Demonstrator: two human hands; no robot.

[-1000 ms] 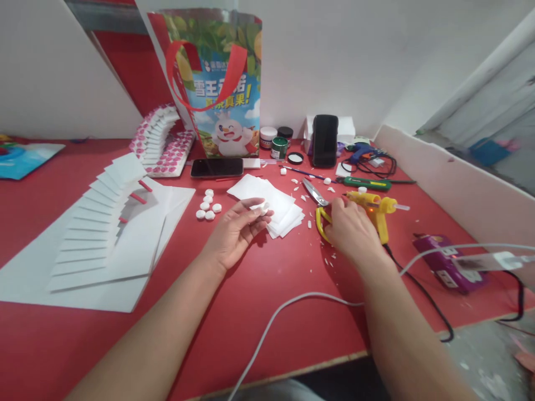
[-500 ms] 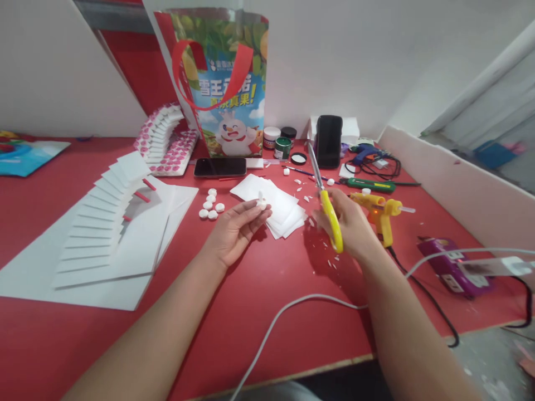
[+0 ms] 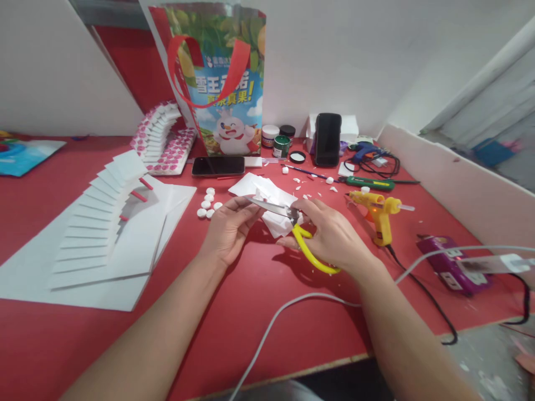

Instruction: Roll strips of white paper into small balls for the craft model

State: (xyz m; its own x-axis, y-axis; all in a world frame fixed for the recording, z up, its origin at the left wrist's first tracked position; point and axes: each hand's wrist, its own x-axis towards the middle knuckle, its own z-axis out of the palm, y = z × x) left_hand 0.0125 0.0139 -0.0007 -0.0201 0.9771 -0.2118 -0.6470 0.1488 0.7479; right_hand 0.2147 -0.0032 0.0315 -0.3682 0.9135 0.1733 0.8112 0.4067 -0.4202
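Yellow-handled scissors [image 3: 311,253] are gripped in my right hand [image 3: 330,231], their blades pointing left across my left fingertips. My left hand [image 3: 232,225] is closed in a pinch around a small white piece [image 3: 262,193], partly covered by the blades. Behind and below the blades lie loose white paper sheets [image 3: 246,184]. Several small round white pieces [image 3: 205,204] are grouped just left of my left hand. Little white scraps [image 3: 333,189] are scattered on the red table past my right hand.
On the left a curved white stair model [image 3: 90,223] rests on white boards. A yellow glue gun [image 3: 380,211], a green-handled tool [image 3: 370,184] and a purple power strip [image 3: 457,267] lie right. A white cable [image 3: 288,306] crosses the front. Behind stand a printed bag [image 3: 229,122], paint jars [image 3: 281,146] and a phone [image 3: 327,139].
My right hand has brought the scissors left and down, turning the blades from upright to nearly level at the white piece. My left hand stays almost in place.
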